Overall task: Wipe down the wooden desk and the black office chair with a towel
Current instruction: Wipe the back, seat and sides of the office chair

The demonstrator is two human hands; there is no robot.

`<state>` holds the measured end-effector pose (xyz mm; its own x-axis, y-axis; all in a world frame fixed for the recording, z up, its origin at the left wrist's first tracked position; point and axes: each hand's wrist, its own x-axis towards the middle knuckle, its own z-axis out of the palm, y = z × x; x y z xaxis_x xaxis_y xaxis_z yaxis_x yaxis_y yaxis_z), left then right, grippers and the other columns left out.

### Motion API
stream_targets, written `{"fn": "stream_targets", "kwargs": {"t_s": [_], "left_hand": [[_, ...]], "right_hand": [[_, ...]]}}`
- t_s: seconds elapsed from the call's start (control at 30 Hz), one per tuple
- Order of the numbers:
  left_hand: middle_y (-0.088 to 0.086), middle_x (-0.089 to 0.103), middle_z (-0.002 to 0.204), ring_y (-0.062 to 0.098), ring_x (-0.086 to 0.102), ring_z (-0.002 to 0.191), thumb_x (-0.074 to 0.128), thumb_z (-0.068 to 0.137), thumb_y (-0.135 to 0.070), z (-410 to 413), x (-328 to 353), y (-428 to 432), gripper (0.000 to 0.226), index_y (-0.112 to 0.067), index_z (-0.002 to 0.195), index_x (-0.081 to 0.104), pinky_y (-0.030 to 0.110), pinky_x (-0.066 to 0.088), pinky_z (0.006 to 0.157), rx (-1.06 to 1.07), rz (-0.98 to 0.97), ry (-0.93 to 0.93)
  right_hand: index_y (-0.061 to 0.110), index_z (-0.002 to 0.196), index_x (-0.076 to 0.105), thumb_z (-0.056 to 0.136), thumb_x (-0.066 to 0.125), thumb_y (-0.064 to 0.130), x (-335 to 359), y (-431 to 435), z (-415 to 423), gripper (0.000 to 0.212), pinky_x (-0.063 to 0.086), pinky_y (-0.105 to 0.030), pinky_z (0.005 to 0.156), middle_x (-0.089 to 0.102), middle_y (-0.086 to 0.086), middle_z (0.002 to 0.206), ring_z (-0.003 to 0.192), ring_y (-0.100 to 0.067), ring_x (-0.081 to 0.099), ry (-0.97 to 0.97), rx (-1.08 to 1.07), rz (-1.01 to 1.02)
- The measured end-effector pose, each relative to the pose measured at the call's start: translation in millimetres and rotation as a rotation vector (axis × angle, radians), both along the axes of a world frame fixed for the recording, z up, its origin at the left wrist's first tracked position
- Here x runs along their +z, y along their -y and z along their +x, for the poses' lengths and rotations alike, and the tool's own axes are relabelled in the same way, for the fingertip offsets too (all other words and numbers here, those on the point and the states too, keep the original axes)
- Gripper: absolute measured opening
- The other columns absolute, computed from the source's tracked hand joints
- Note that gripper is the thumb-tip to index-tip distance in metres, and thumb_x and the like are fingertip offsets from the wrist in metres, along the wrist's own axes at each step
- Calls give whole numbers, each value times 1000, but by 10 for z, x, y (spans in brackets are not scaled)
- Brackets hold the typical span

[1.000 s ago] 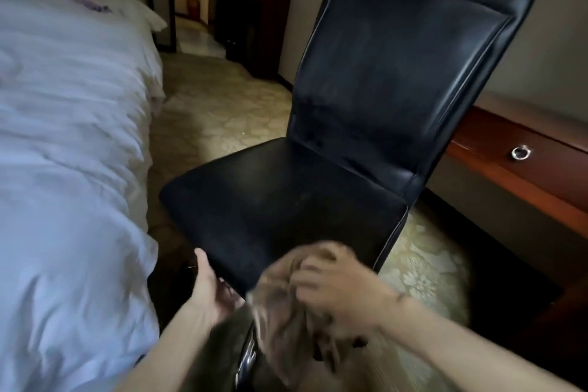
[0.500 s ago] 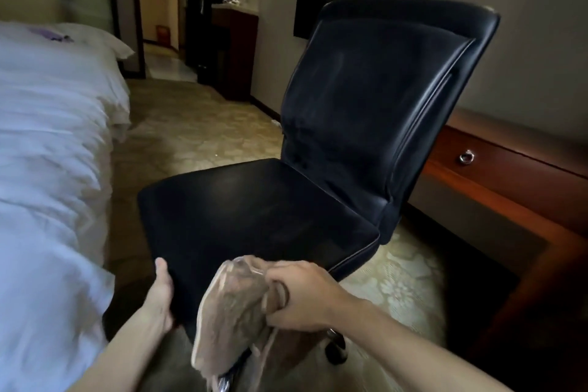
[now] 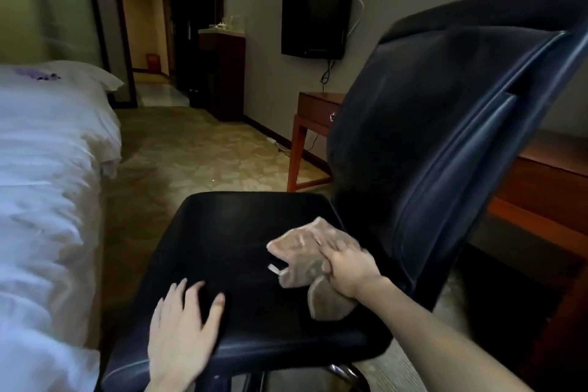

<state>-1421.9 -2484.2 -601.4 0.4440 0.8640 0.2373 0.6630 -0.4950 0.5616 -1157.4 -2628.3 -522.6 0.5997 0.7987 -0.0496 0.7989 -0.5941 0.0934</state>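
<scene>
**Towel reaches the chair seat**

The crumpled brown cloth towel (image 3: 302, 248), bunched at the seat's front edge 0.5 s ago, now lies on the black padded office chair (image 3: 235, 232), close to the backrest. The right hand (image 3: 348, 267) grips it, fingers curled over a fold. The left hand (image 3: 183, 325), earlier hooked on the edge, rests flat on the seat front, fingers spread, holding nothing. Seat wiping looks under way; the reddish wooden desk (image 3: 541, 188) stands behind the chair.

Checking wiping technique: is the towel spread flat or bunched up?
Bunched. The right hand grips the towel in crumpled folds on the chair seat; one flap trails loose beside the wrist.
</scene>
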Motion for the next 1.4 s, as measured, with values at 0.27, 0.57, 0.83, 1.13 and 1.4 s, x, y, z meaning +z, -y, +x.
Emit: {"fn": "stream_targets", "kwargs": {"t_s": [0.27, 0.57, 0.83, 1.13, 1.4], "left_hand": [[6, 24, 170, 21, 14, 159, 38, 99, -67, -87, -12, -310, 70, -27, 157, 37, 36, 7, 128, -23, 40, -113], [12, 14, 172, 25, -5, 160, 40, 104, -59, -10, 196, -402, 65, -21, 156, 39, 39, -5, 128, -191, -289, -60], [11, 31, 167, 25, 5, 160, 39, 108, -51, -46, 1756, -295, 60, -14, 156, 40, 38, 1, 129, -238, -510, -128], [-8, 70, 117, 5, 64, 104, 49, 97, -62, 532, 3406, -387, 30, -44, 119, 60, 22, 49, 85, -316, -924, 101], [10, 77, 116, 27, 76, 100, 29, 98, -76, 1566, 4331, 165, 70, -25, 129, 66, 44, 61, 75, -124, -1702, 589]], "right_hand": [[6, 145, 51, 96, 48, 26, -88, 332, -499, 53, 50, -40, 90, 64, -20, 133, 116, -37, 63, 246, 35, -226], [17, 128, 55, 93, 53, 32, 687, 312, -1060, 38, 36, -33, 67, 63, -7, 120, 100, -32, 68, 282, 116, -5], [21, 126, 58, 92, 59, 42, 2338, -325, -1088, 40, 35, -34, 61, 69, -5, 102, 90, -28, 69, 125, 206, 188], [25, 112, 62, 91, 61, 43, 3713, -301, -725, 28, 36, -31, 56, 68, 0, 94, 83, -24, 67, -5, 125, 212], [22, 155, 20, 92, 71, 34, 4672, -120, 62, 82, 47, -36, 72, 59, -5, 130, 116, -28, 61, -243, -13, 138]]}}
